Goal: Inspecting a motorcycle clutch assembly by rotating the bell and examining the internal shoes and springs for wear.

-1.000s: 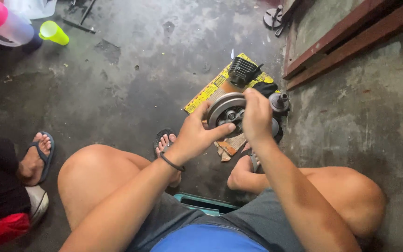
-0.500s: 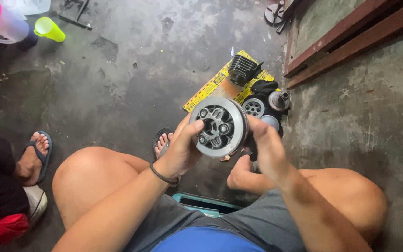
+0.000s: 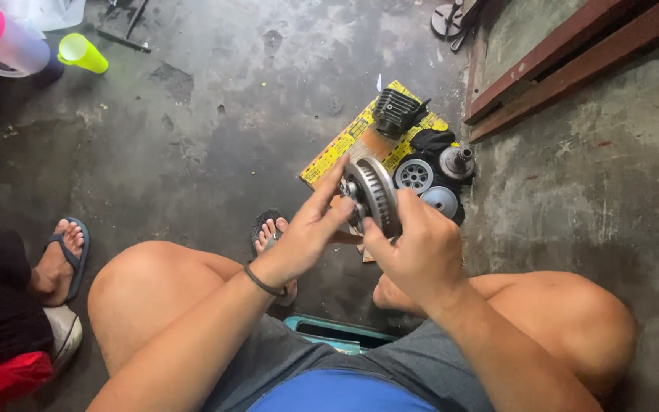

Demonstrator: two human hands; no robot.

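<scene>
Both hands hold one round metal clutch part (image 3: 373, 197), ribbed on its rim and turned on edge above the floor. The left hand (image 3: 308, 236) grips it from 9 o'clock, and the right hand (image 3: 419, 252) closes on it from 4 o'clock. At 1 o'clock, a black finned cylinder (image 3: 395, 111) and grey discs (image 3: 415, 174) lie on yellow cardboard (image 3: 329, 156). The concrete floor (image 3: 215, 122) is rough and stained.

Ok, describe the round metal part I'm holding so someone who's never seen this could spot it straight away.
Start at the yellow cardboard sheet on the concrete floor, where dark engine parts lie. Just in front of it, the left hand and right hand hold a round metal drum. It alone is lifted, edge-on, with a toothed rim.
</scene>
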